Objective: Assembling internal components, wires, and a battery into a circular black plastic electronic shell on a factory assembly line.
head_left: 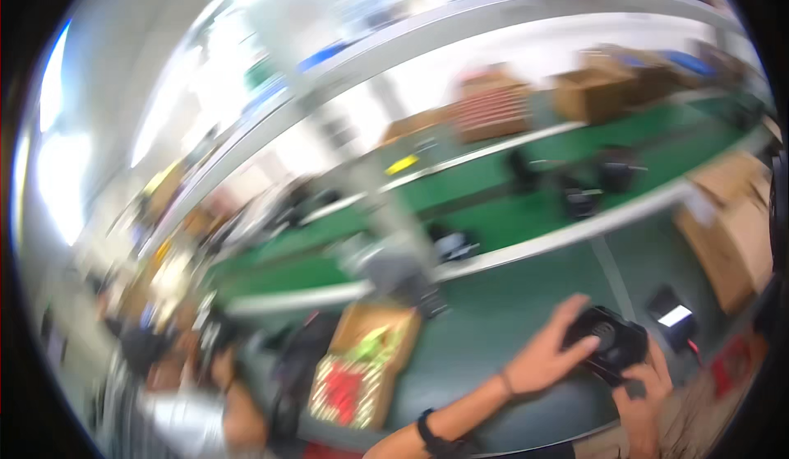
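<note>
Above the green worktop (481,319), toward the lower right, I hold a black, rounded device (629,342) with a round mark on its face; blur hides its exact kind. My left hand (542,362) grips its left side, thumb lying across the front and fingers over the top edge. From below and to the right, my right hand (645,387) closes around its lower right corner. Just right of my hands lies a dark flat item (664,301) with a bright white patch.
A cardboard box (366,405) with red and yellow-green items sits left of my arm. Beyond the worktop, a green conveyor (493,212) carries several black parts. An open carton (744,237) stands at right. Another person (185,410) works at left.
</note>
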The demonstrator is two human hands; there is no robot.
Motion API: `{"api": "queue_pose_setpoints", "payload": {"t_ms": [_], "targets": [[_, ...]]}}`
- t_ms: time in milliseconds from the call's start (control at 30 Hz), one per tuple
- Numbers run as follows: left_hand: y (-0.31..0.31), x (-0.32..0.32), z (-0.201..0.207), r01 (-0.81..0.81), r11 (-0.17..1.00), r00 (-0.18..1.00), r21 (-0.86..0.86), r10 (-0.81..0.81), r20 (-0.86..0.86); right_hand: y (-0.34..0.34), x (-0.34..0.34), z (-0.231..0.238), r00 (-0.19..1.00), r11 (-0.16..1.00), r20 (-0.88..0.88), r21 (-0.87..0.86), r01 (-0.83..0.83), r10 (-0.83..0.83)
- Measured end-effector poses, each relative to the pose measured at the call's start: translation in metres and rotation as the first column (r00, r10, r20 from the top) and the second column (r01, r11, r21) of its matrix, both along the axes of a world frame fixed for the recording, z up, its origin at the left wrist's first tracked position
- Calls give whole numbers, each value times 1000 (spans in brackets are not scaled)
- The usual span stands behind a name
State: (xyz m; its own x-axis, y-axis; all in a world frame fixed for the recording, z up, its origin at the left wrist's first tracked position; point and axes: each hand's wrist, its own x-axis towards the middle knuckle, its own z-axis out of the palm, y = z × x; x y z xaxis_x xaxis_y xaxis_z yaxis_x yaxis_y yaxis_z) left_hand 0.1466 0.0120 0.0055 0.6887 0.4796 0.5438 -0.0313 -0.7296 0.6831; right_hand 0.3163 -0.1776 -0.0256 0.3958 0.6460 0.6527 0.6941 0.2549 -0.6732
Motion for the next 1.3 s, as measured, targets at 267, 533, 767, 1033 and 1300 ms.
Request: {"api": "queue_pose_setpoints", "payload": {"t_ms": [267,533,767,1033,1300], "targets": [[-82,-327,98,-685,454,479,-570,870,117,39,-64,24,904,921,-177,35,-389,388],[-43,-683,-52,-841,-485,-518,239,849,-100,35,-56,4,838,812,-486,-368,-453,248],[7,-540,2,-696,-562,-717,447,574,-394,23,-53,-5,904,863,-401,-393,-318,150],[-15,-292,61,-550,694,822,-464,354,-446,65,-76,-14,909,819,-272,-405,-405,316],[-68,-171,-4,-117,677,931,-727,-180,-318,68,-43,40,917,822,-183,-405,-400,355]]}}
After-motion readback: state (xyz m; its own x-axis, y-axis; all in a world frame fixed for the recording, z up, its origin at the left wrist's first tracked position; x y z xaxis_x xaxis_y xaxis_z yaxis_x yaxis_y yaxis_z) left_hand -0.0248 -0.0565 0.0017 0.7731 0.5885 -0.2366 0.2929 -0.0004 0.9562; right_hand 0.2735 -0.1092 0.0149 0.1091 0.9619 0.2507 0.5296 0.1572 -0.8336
